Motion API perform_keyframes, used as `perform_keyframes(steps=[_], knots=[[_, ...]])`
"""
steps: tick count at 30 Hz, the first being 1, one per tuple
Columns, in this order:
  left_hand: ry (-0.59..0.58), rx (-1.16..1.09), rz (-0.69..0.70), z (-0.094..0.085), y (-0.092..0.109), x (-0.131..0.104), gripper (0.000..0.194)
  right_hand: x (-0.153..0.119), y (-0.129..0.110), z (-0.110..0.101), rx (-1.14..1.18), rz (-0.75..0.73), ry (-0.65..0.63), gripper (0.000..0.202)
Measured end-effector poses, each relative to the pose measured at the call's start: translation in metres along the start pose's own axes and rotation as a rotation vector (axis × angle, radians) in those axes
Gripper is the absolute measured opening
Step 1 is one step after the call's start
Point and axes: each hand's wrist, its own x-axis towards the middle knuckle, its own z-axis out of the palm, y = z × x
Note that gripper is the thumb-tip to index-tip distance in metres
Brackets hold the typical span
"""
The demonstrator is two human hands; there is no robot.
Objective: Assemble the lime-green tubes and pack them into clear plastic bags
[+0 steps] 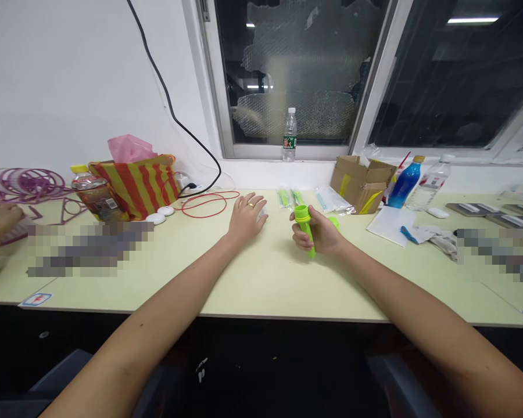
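My right hand [320, 234] is closed around a lime-green plastic tube [303, 215] with a threaded round mouth at its top and a narrower lower end. It is held nearly upright just above the table. Behind my fingers shows another bit of the same green [334, 222], mostly hidden. My left hand [245, 220], with a ring on one finger, lies on the table to the left, its fingers curved over a small clear plastic piece [262, 213]. Most of that piece is covered by the hand. Beyond both hands lie green items in clear wrappers [290, 198].
A cardboard box [361, 183], a blue bottle [404, 181] and a clear bottle [430, 183] stand at the back right. At the left are a striped bag [142, 188], a drink bottle [98, 194] and a red cable [204, 204]. Another person's hand [0, 223] is at far left.
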Motion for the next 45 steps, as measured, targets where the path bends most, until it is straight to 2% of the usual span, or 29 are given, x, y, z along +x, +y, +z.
perform_keyframes(steps=[3,5,10,17,24,33,39,42,45], knots=[[-0.055,0.033,0.012,0.004,0.003,0.001,0.032,-0.003,-0.001,0.0,-0.001,0.015,-0.086,0.045],[-0.09,0.043,-0.006,0.005,0.002,0.0,0.028,-0.004,-0.002,0.001,0.005,0.01,-0.098,0.045],[-0.114,0.027,-0.049,0.006,-0.002,-0.002,0.03,-0.005,-0.003,0.003,0.037,-0.005,-0.089,0.043],[-0.127,0.007,-0.047,0.009,-0.005,-0.002,0.039,-0.001,-0.001,0.003,0.035,0.071,-0.045,0.046],[-0.133,-0.033,-0.029,0.011,-0.009,-0.002,0.037,0.002,0.004,0.005,0.002,0.05,0.033,0.037],[-0.095,-0.084,-0.026,0.014,-0.014,0.001,0.032,0.003,0.008,0.002,0.002,0.072,0.023,0.03],[-0.147,-0.128,0.032,0.014,-0.012,0.003,0.024,0.003,0.008,0.002,-0.017,0.075,0.03,0.032],[-0.086,-0.224,0.041,0.013,-0.007,0.004,0.022,0.003,0.008,0.002,-0.022,0.074,0.034,0.031],[0.085,-0.398,-0.045,0.008,0.003,0.006,0.015,0.004,0.008,0.003,-0.027,0.07,0.042,0.03]])
